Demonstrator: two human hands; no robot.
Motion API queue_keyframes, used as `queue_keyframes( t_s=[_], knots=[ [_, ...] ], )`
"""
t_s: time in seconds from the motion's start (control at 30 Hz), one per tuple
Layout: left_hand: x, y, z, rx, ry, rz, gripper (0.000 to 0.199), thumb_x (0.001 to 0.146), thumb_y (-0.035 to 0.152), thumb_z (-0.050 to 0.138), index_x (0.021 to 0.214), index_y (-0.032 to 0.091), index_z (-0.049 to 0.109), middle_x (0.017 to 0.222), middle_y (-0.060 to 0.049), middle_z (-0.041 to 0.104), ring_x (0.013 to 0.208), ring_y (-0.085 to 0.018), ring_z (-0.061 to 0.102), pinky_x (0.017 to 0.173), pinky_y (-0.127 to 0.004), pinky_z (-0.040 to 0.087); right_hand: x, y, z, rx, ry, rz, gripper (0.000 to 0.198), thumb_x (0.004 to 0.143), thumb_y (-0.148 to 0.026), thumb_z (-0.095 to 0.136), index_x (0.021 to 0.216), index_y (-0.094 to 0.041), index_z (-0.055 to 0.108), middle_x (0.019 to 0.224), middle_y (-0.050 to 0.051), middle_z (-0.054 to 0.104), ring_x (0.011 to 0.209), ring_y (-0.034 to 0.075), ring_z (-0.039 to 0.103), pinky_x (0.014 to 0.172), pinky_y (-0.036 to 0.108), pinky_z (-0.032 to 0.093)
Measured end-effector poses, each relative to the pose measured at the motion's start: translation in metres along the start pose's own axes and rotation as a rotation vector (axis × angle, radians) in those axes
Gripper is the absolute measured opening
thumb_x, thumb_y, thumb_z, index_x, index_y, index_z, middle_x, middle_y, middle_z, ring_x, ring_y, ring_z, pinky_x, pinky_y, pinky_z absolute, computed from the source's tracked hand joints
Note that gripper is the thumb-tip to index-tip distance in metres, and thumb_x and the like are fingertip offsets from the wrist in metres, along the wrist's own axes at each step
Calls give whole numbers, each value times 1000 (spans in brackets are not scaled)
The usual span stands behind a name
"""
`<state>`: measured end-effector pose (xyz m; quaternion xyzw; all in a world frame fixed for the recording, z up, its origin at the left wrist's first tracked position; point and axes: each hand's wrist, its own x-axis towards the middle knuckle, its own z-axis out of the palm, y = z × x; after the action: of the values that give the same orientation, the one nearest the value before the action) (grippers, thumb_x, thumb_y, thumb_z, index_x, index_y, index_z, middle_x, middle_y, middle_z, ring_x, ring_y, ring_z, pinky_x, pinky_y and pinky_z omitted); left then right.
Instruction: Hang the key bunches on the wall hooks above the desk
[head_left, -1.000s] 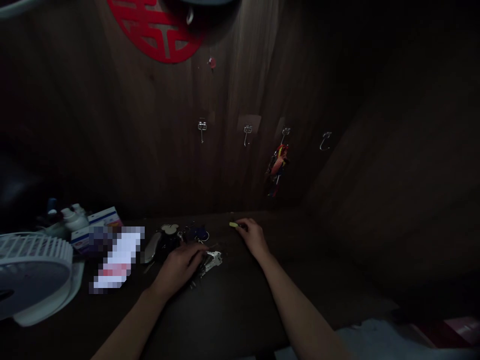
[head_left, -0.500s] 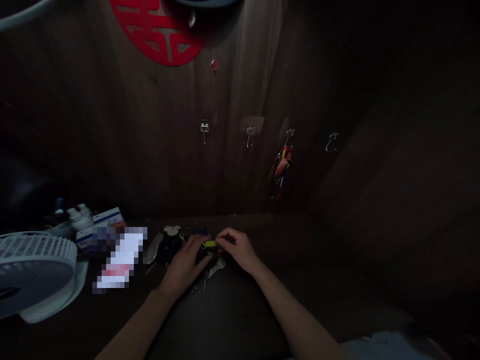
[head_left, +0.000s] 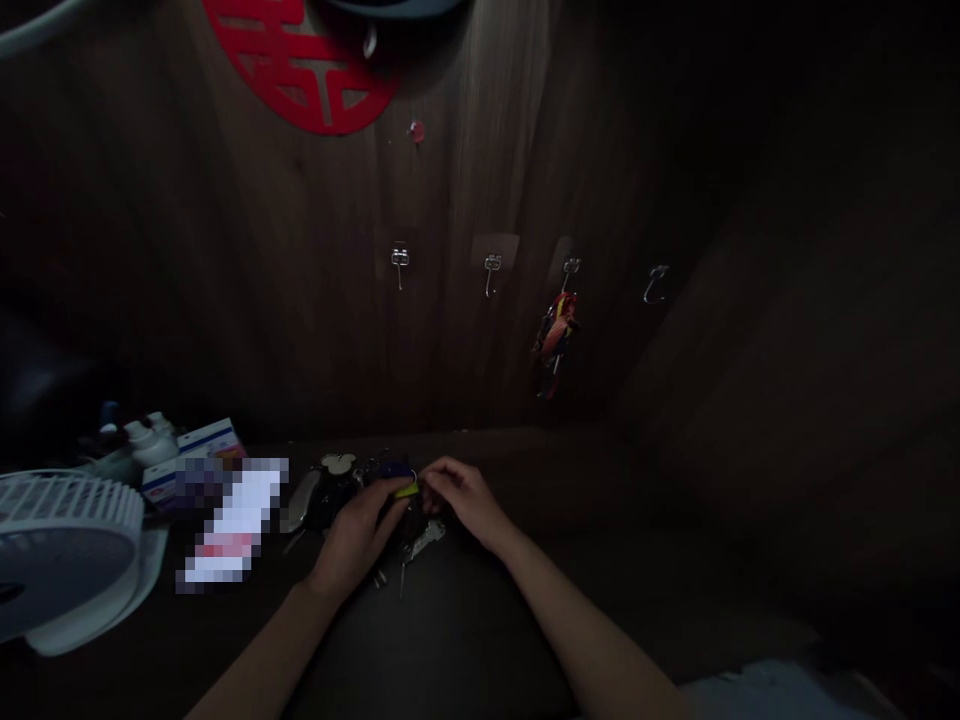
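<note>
My left hand (head_left: pixel 354 535) is closed around a small yellow-green key tag (head_left: pixel 406 491), which shows between thumb and fingers. A thin metal ring shows at the tag's upper right. Close by on the right, my right hand (head_left: pixel 466 500) is pinched, thumb against fingers; what lies in the pinch is too dark to make out. Several keys (head_left: pixel 426 540) hang or lie below the two hands on the dark surface. Behind my left fingers is a dark blue tag (head_left: pixel 396 468). Left of that hand lie a pale three-lobed charm (head_left: pixel 338 463) and a dark key bunch (head_left: pixel 330 497).
Several metal hooks (head_left: pixel 492 266) line the wooden wall; an orange-red key bundle (head_left: pixel 557 325) hangs from one. At left are a white fan (head_left: pixel 71 550), boxes (head_left: pixel 210 440), white bottles (head_left: pixel 150 440) and a blurred-out paper (head_left: pixel 240 515). Above is a red cut-out (head_left: pixel 322 90).
The view has shifted slightly. My left fingers cover more of the yellow-green tag, and its ring and the blue tag show more. My right hand stays pinched beside it.
</note>
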<state>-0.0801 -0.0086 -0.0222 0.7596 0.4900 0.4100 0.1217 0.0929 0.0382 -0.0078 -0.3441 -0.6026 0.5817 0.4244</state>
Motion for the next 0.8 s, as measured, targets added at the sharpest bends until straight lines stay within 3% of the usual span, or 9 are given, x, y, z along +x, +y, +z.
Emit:
queue_keyframes(
  t_s=[0.13,0.3,0.67,0.8],
  knots=[
    [-1,-1,0,9,61,-32,25,91,32,46,111,24,58,102,-4,70,93,-19,67,85,-34,53,0,2,0,-3,-8,-10,27,75,-43,64,90,-21,61,69,-4,59,64,11,57,58,22,44],
    [-1,1,-1,-5,102,-56,20,90,34,48,100,23,61,94,-2,71,87,-18,68,80,-30,54,-1,2,1,-64,2,-62,18,75,-34,64,88,-21,61,77,-2,60,72,12,57,64,23,44],
    [-3,4,-2,-60,134,-110,20,88,35,50,100,23,61,92,-1,72,84,-19,69,78,-31,55,1,5,1,-122,32,-42,11,73,-30,65,76,-19,65,67,-3,61,63,11,55,62,24,43],
    [-3,3,-1,-61,124,-96,21,88,36,49,100,24,61,93,-2,72,85,-19,69,78,-31,55,0,5,-1,-88,-44,-13,17,74,-31,64,87,-21,68,76,-1,66,69,13,59,69,27,45]
  ],
)
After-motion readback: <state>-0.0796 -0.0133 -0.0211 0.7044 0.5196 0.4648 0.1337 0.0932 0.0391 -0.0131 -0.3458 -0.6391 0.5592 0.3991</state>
